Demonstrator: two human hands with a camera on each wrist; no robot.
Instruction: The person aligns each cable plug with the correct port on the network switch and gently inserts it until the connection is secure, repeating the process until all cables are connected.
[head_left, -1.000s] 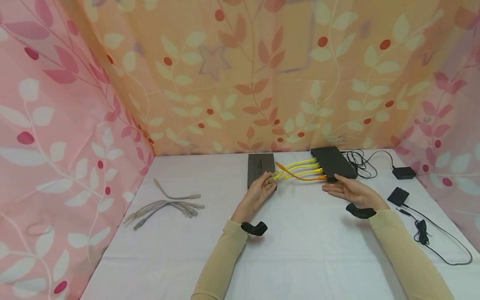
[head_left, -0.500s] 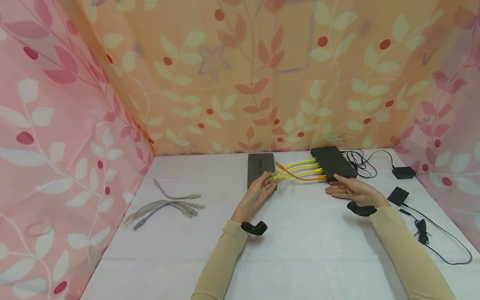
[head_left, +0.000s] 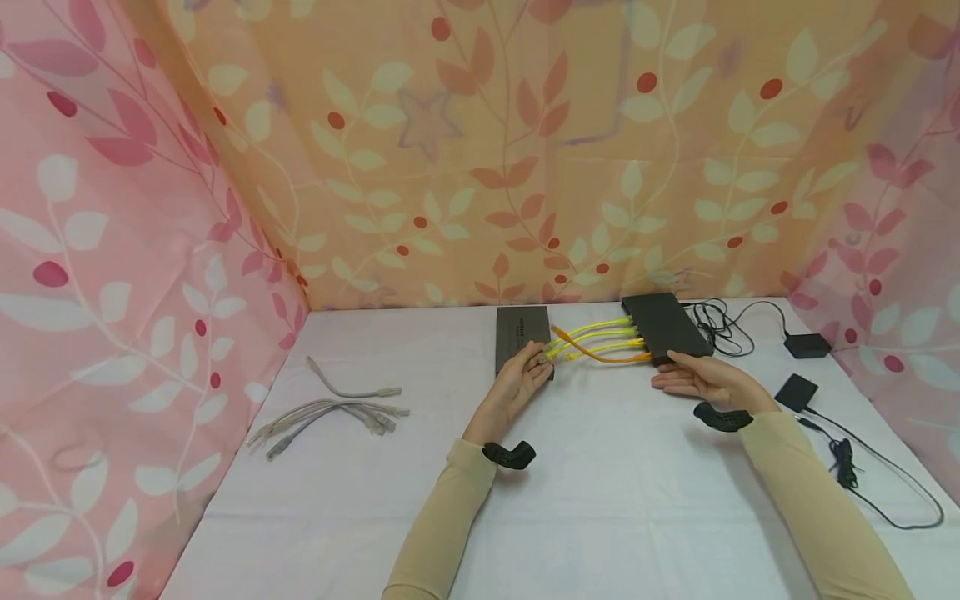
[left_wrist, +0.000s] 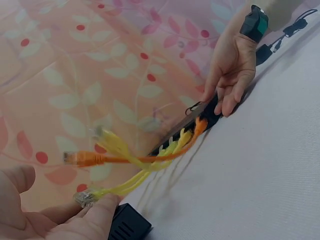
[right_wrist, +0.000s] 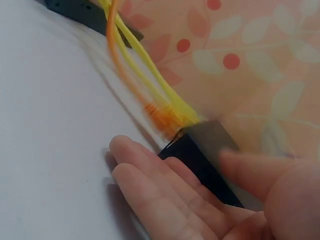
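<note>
A black network switch (head_left: 666, 327) lies at the back right, with several yellow network cables (head_left: 603, 332) and an orange network cable (head_left: 603, 356) plugged into its left side. My right hand (head_left: 705, 379) holds its near end, thumb on top and fingers along the side. To the left, my left hand (head_left: 517, 383) is beside a second, dark grey switch (head_left: 522, 329). A clear plug (left_wrist: 86, 198) on a yellow cable lies against its fingers, the thumb standing apart. The orange cable's free plug (left_wrist: 75, 158) sticks out in the air above that hand.
Several loose grey network cables (head_left: 333, 408) lie on the white cloth at left. Coiled black cord with a power adapter (head_left: 807, 345) sits behind the right switch. Another adapter (head_left: 796, 392) with its cord lies at the right. Patterned curtains (head_left: 450, 167) close off the back and sides.
My right hand's fingers have shifted slightly to the right along the switch's near end. My left hand, the cables and both switches look unmoved.
</note>
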